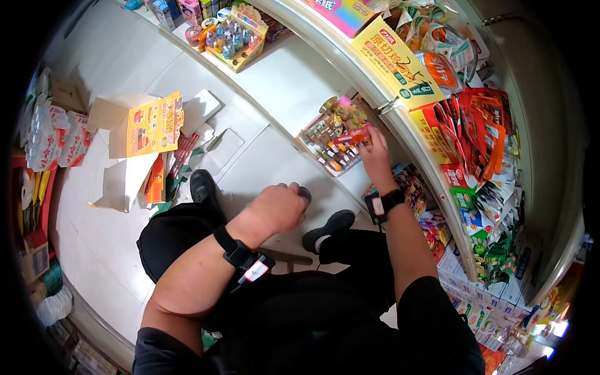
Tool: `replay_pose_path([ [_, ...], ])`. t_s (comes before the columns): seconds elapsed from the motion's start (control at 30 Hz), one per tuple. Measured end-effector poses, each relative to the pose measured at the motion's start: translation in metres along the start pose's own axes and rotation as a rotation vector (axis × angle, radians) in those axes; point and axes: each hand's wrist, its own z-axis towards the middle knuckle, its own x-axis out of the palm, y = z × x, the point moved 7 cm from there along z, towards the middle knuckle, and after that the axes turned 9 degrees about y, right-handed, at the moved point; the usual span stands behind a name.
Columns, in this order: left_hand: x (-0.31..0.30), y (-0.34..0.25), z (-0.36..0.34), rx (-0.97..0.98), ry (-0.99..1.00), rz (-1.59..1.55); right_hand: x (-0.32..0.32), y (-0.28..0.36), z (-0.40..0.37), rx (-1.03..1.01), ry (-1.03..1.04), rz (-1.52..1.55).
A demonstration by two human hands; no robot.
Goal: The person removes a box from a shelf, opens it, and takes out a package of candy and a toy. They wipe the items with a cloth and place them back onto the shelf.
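My left hand (275, 209) is closed round a small dark round item (304, 195), above the floor between my shoes. What that item is, I cannot make out. Over the low white shelf, my right hand (376, 149) has its fingers on a small red packet (354, 135). That packet lies on top of a display tray (330, 155) with rows of small bottles or jars, some with orange and dark parts. Behind it stand a few colourful round-topped items (350, 114).
A yellow display box (236, 39) of small toys stands farther along the shelf. Hanging snack packets (478, 134) fill the right side. Opened cardboard boxes (112, 128) lie on the floor at left, near wrapped packs (55, 134). The upper shelf's edge (350, 62) curves beside my right arm.
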Motion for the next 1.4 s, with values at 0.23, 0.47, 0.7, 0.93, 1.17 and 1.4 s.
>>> replay_pose_path([
  [0.23,-0.011,0.006,-0.001,0.023,0.025,-0.075,0.010,-0.004,0.023,0.042,0.025,-0.411],
  [0.47,-0.026,0.011,-0.004,0.024,-0.043,-0.044,-0.016,-0.006,0.002,-0.015,0.056,-0.259],
  [0.7,-0.048,0.015,-0.008,-0.041,-0.095,-0.091,-0.043,0.054,-0.053,0.160,0.269,0.034],
  [0.93,-0.050,-0.022,-0.013,0.188,-0.039,-0.284,-0.015,0.172,-0.079,0.147,0.624,0.640],
  [1.17,-0.086,-0.015,-0.047,0.323,-0.219,-1.406,0.067,0.107,-0.117,0.277,0.472,1.303],
  [1.4,-0.094,0.016,-0.042,0.342,-0.548,-1.559,0.069,0.166,-0.166,0.371,0.744,1.362],
])
